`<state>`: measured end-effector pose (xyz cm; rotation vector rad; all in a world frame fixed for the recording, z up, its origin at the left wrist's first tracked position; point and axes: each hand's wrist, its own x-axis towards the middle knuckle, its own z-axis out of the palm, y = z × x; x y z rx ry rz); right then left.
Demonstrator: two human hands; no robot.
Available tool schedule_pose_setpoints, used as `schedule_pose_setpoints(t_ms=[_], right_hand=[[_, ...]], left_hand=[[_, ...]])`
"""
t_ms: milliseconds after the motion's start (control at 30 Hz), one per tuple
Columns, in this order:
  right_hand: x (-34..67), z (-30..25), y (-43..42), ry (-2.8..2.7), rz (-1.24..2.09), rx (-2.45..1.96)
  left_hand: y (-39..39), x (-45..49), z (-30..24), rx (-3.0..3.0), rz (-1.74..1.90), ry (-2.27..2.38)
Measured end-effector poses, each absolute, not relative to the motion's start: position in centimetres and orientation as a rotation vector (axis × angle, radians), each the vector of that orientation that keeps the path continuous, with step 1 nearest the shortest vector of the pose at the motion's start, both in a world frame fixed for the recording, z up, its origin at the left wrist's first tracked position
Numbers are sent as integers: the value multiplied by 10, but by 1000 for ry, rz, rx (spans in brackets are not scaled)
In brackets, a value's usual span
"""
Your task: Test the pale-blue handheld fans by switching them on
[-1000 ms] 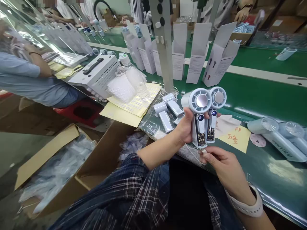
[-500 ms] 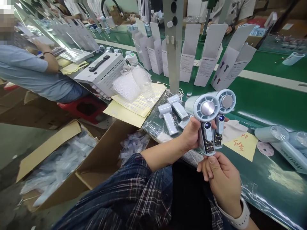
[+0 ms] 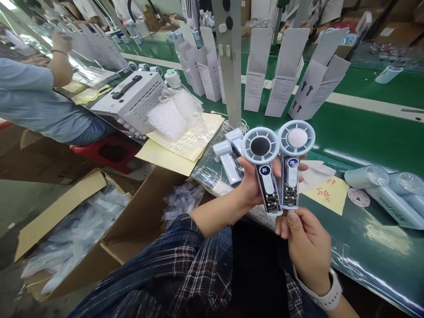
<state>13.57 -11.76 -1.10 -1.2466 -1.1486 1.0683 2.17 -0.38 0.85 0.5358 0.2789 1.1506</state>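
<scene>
Two pale blue handheld fans stand side by side in my left hand point(image 3: 249, 182), whose fingers wrap round behind their handles. The left fan point(image 3: 274, 206) has a dark round plate in its head; the right fan point(image 3: 291, 194) has a pale one. Both displays are lit and read 20. Circuit boards show through the lower handle fronts. My right hand point(image 3: 309, 247), with a white watch at the wrist, is closed at the bottom end of the right fan, thumb and fingers pinched there. Behind my left hand, more fan parts point(image 3: 228, 163) lie on the green bench.
White open boxes point(image 3: 286, 84) line the green conveyor behind a metal post point(image 3: 231, 66). Yellow label sheets point(image 3: 172, 157), a plastic bottle point(image 3: 187, 104) and a white metal case point(image 3: 129, 99) lie left. Wrapped fans point(image 3: 394, 203) lie right. A cardboard box point(image 3: 132, 225) stands below; a co-worker point(image 3: 36, 97) sits left.
The two fans, one partly behind the other before, now stand side by side facing me. The left fan's display went from 80 to 20. My right hand stays at the handle bottoms.
</scene>
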Motion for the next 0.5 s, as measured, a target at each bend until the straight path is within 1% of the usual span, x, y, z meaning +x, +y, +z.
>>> schedule_pose_setpoints(t_ms=[167, 333, 433, 500], right_hand=[[128, -18, -123, -908, 1170, -1181], [135, -17, -123, -1003, 1152, -1285], [151, -13, -118, -1235, 1016, -1342], [164, -11, -113, -1344, 777, -1345]], left_hand=[[-5, 31, -8, 668, 1208, 240], [-5, 36, -10, 731, 1199, 246], [-4, 32, -6, 717, 1206, 292], [-4, 25, -2, 700, 1221, 336]])
